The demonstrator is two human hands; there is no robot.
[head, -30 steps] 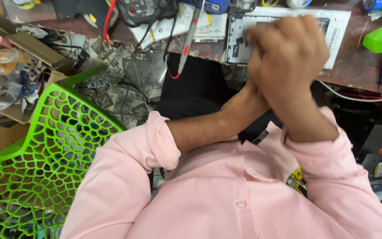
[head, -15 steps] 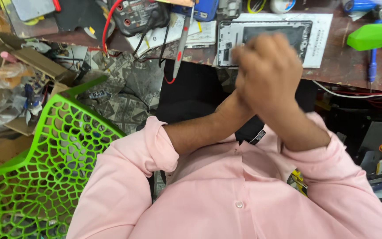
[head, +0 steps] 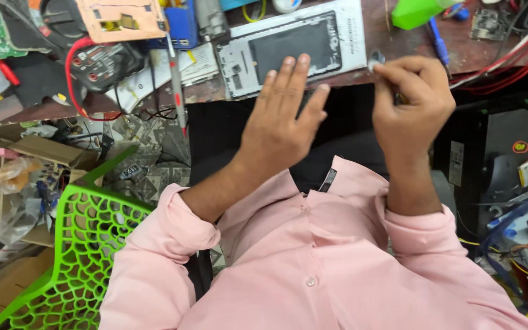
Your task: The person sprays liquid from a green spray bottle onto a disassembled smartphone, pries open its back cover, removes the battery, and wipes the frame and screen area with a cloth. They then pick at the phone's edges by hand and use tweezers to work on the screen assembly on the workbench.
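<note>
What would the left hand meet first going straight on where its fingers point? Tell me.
Probably the phone frame: the left hand points its fingers up the bench, tips already over the frame's near edge. Contact is unclear.

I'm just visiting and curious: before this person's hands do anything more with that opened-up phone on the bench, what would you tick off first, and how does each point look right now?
1. Opened phone frame lies flat on the bench: ok.
2. Left hand free: ok, fingers spread, reaching over the frame's near edge; actual contact, cannot tell.
3. Right hand has a firm pinch: ok, fingers closed on a small silvery piece.
4. What that piece is: cannot tell, too small.
5. Room around the frame: not ok, a red-tipped probe and red wires crowd the bench.
</note>
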